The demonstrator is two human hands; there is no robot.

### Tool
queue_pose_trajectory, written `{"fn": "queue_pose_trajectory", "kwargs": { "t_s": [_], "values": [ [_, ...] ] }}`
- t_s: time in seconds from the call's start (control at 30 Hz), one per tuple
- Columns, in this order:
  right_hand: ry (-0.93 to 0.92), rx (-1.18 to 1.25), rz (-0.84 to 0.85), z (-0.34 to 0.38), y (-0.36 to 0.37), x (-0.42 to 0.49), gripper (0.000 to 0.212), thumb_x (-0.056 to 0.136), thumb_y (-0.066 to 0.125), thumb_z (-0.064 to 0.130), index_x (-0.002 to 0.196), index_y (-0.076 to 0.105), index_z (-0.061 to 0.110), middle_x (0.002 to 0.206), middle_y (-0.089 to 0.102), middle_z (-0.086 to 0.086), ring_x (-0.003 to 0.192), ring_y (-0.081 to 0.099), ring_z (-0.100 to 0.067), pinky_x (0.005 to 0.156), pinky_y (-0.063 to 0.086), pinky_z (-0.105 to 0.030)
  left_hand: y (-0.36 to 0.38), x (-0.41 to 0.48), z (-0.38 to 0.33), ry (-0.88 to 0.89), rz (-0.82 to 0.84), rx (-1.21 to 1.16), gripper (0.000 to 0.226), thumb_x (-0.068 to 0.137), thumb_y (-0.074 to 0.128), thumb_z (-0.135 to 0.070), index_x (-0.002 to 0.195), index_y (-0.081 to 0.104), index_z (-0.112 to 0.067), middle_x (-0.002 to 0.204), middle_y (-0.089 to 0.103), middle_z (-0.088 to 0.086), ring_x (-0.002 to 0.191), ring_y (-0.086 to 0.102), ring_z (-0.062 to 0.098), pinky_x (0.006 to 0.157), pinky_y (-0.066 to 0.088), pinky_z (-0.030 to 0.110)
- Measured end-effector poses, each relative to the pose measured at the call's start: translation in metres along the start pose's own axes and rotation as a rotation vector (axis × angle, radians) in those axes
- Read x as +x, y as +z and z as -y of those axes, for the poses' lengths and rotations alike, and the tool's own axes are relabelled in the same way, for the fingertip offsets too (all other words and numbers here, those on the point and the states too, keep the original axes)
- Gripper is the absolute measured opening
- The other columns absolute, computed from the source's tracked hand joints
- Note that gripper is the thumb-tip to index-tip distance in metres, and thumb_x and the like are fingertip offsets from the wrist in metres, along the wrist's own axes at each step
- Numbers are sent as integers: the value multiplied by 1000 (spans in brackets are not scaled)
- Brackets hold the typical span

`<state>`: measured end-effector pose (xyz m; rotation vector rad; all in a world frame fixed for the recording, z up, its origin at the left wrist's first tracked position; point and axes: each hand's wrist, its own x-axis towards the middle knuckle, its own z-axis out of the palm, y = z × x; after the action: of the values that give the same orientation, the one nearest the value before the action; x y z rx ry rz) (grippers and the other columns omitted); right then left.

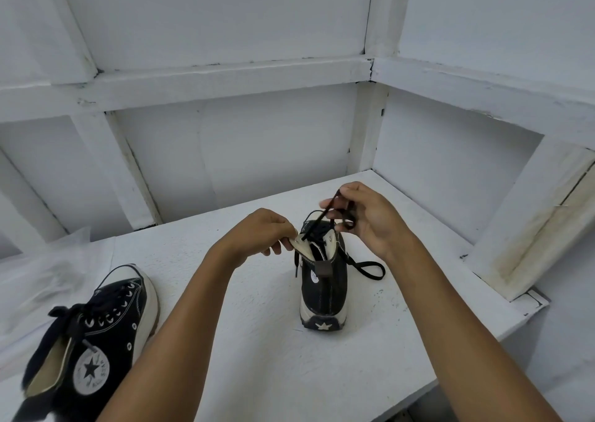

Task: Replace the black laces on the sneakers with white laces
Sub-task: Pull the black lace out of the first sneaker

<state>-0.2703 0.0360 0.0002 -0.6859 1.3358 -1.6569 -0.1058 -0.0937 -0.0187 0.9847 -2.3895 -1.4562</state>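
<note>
Sneaker [323,293] mid-unlacing, upright toward the table's [257,357] far right corner: our left hand [257,231] pinches its collar [301,244] to steady it while our right hand [370,218], fingers curled, holds the black lace [325,215] up. We judge short, straight pulls, eyelet by eyelet, best. Its mate [106,318] waits, laced, at the left edge.

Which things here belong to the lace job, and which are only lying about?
Job:
- sneaker, standing upright, left hand pinching its collar
- lace, black, pinched by right hand
- second sneaker, black lace still tied

Lying about:
- plastic sheet at the left of the table

No white laces are in view.
</note>
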Motion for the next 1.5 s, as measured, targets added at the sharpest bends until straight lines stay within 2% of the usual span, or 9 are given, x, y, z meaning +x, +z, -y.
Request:
{"fn": "queue_pose_trajectory", "kwargs": {
  "t_s": [0.17, 0.3, 0.4, 0.67, 0.87, 1.03, 1.2, 1.33, 1.5],
  "values": [
    [4, -196, -128, -3, -9, 2, 18, 96, 57, 25, 81, 56, 16, 56, 42, 5, 58, 40, -14, 54, 43, -27, 1, 1, -2, 11, 3, 10, 22, 91, 58, -16, 81, 74, -5, 72, 72, 1, 64, 58, 12, 62, 43, 28],
    [-28, -742, 58, -5, -4, -6, 15, 86, 73, 32, 85, 73, 17, 72, 64, 11, 59, 52, 2, 52, 40, -12, 1, 1, -4, 14, 4, 31, 22, 92, 58, -16, 77, 73, -9, 72, 72, 0, 64, 58, 12, 62, 43, 28],
    [-3, -872, 141, -13, 2, -5, 8, 82, 77, 23, 83, 74, 16, 67, 62, 13, 57, 52, 3, 55, 39, -12, 1, 0, -4, 13, 0, 43, 22, 92, 58, -16, 78, 73, -8, 72, 72, -1, 64, 58, 12, 61, 43, 27],
    [-31, -267, 6, -12, -2, 2, 15, 95, 51, 12, 87, 63, 10, 98, 72, -5, 92, 62, -19, 80, 47, -37, 0, -1, 1, 8, -2, 34, 22, 94, 58, -18, 82, 73, -8, 71, 72, -2, 65, 60, 12, 62, 45, 27],
    [43, 172, -141, -7, -9, 0, 44, 105, 35, 37, 79, 61, 11, 90, 73, -12, 69, 65, -24, 63, 49, -35, 1, -1, 1, -4, -2, 23, 22, 94, 58, -18, 87, 73, -3, 71, 72, -1, 65, 59, 12, 62, 45, 27],
    [187, -426, -272, -11, -19, -1, 14, 97, 53, 29, 97, 57, 16, 100, 62, -8, 73, 59, -19, 58, 46, -30, 0, 0, 1, 28, -36, 52, 10, 89, 63, -16, 91, 71, -12, 80, 70, -4, 73, 60, 11, 63, 46, 26],
    [222, -1335, -135, -21, -18, -6, 27, 92, 55, 31, 104, 59, 7, 101, 63, -7, 93, 60, -24, 67, 42, -30, 5, 3, -9, 157, -86, 97, 21, 82, 62, -4, 90, 70, -22, 92, 72, -6, 76, 63, 10, 70, 51, 30],
    [64, -1243, -203, -17, -5, -14, 27, 92, 52, 26, 101, 63, 3, 99, 67, -11, 88, 59, -22, 71, 43, -32, 12, 6, -19, 222, -55, 232, 21, 84, 63, -7, 87, 73, -26, 88, 70, -13, 76, 63, 8, 67, 51, 25],
    [-21, -1063, -170, -9, 3, -21, 43, 92, 53, 49, 78, 58, 10, 72, 59, 0, 68, 53, -16, 65, 42, -31, 16, 10, -30, 262, 5, 459, 11, 88, 66, -19, 91, 75, -24, 80, 62, -18, 66, 53, 0, 49, 34, 7]
  ]
}}
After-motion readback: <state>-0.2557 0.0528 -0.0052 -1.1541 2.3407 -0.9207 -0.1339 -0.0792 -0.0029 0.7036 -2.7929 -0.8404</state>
